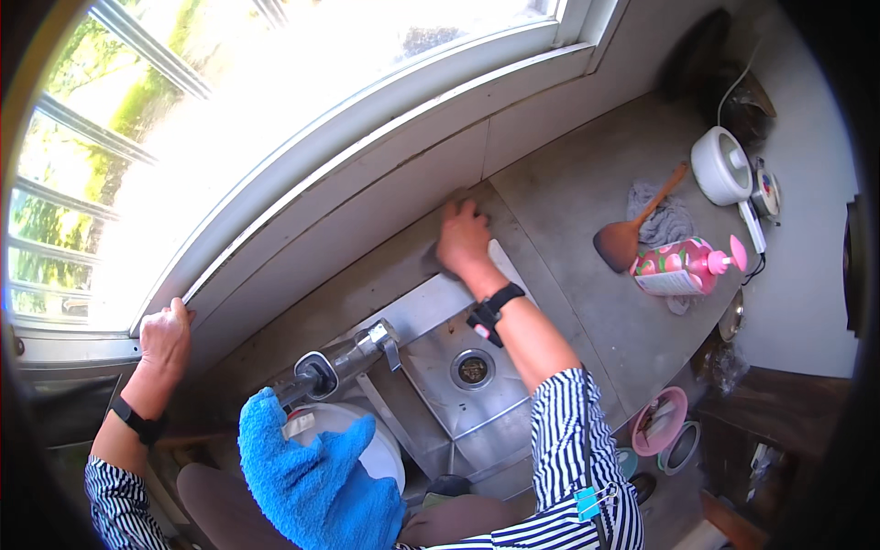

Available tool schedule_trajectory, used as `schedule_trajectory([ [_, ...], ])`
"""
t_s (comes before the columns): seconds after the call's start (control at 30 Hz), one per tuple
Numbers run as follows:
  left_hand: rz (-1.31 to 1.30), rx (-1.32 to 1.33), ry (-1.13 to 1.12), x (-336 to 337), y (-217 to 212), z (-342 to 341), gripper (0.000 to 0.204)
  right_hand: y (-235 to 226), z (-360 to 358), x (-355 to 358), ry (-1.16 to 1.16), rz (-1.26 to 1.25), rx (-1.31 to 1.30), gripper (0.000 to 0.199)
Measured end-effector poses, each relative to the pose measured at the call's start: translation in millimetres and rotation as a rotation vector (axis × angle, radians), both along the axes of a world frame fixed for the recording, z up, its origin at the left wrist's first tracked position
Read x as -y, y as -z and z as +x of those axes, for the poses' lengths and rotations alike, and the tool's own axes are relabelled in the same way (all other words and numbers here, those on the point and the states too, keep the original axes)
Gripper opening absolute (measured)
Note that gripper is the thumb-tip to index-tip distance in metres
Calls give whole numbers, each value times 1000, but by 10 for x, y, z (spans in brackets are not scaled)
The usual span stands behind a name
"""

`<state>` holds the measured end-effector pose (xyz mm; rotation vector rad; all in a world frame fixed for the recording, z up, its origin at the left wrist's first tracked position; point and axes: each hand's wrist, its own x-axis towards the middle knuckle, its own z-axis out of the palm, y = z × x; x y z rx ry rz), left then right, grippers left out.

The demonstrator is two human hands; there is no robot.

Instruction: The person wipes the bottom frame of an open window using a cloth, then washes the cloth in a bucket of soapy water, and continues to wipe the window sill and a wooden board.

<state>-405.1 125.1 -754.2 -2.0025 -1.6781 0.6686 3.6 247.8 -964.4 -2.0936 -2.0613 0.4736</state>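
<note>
My left hand (167, 337) is closed over the edge of the white window sill (206, 280). Pressed to the grey counter behind the sink (472, 353), my right hand (465, 236) has its fingers bent over what looks like a dark grey cloth (431, 260); most of it is hidden under the hand, and its edges are blurred. A metal tap (353, 353) stands between my two arms. Close in front of my body is a fluffy blue towel (312, 477), partly covering a round white basin (378, 458).
On the counter at right are a wooden spatula (619, 243), a grey rag (671, 223), a pink pump bottle (678, 268) and a small white pot (717, 170). Lower right, a pink bowl (658, 422) holds some items. The window (302, 92) runs along the far left.
</note>
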Motion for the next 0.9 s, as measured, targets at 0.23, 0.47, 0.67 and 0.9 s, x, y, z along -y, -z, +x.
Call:
schedule_trajectory([
  [0.23,14,62,38,0,19,-77,26,113,109,-192,-77,-158,-779,43],
  [0.47,45,-8,76,-1,11,9,25,-224,1401,-548,384,37,-9,64],
  [0.67,84,-24,103,60,11,8,25,66,701,-574,63,-110,305,44],
  [0.9,19,22,82,-6,-6,5,24,-66,-538,214,-216,-134,71,42],
])
